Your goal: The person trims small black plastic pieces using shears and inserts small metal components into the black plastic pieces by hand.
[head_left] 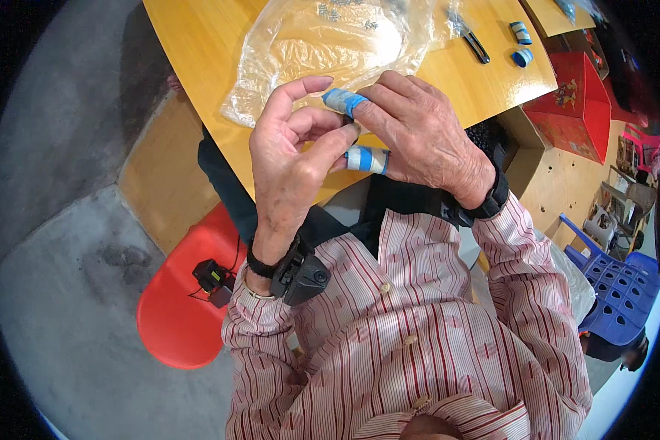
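My left hand and my right hand meet over the near edge of a yellow wooden table. Two right-hand digits wear blue and white tape bands: one at a fingertip, one lower on the thumb. My left thumb and middle fingers pinch at the spot between the two bands, while the left index finger is raised. The right hand's fingers are bent, and nothing loose shows in them. Each wrist carries a black strapped device.
A crumpled clear plastic bag with small metal parts lies on the table behind my hands. Farther right lie a black-handled tool and two blue and white bands. A red stool, red box and blue crate stand around.
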`<state>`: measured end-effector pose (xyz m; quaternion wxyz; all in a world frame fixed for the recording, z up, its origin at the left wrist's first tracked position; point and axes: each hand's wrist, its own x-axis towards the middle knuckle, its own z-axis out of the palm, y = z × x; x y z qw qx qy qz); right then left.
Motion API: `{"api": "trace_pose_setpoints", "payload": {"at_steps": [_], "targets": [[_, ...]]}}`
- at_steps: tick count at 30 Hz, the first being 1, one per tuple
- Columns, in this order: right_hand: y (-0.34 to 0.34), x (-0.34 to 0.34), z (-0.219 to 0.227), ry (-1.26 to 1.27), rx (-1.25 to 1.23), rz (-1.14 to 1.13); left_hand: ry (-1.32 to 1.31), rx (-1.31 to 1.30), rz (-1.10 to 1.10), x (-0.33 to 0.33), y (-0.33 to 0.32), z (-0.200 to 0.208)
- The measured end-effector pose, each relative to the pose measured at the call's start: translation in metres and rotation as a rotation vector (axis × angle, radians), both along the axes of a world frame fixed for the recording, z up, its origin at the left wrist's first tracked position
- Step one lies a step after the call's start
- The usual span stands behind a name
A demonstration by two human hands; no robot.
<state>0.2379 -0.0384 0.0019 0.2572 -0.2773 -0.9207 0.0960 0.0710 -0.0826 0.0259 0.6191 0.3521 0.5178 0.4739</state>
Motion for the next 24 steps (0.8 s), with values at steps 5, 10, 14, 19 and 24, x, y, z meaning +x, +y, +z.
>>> {"api": "trace_pose_setpoints", "payload": {"at_steps": [5, 10, 14, 19, 24], "targets": [[-0.002, 0.0, 0.004, -0.03, -0.033, -0.03, 0.082, 0.049, -0.001, 0.002, 0.0, -0.007], [-0.003, 0.0, 0.004, -0.019, -0.019, -0.044, 0.088, 0.054, 0.018, 0.005, 0.001, -0.005], [-0.003, 0.0, 0.003, -0.023, -0.03, -0.055, 0.106, 0.073, 0.02, 0.006, 0.001, -0.009], [-0.004, -0.002, -0.002, 0.03, -0.074, -0.037, 0.14, 0.095, 0.018, 0.005, -0.001, -0.014], [-0.004, -0.004, -0.012, 0.081, -0.115, -0.024, 0.133, 0.066, 0.027, 0.004, -0.005, -0.016]]}}
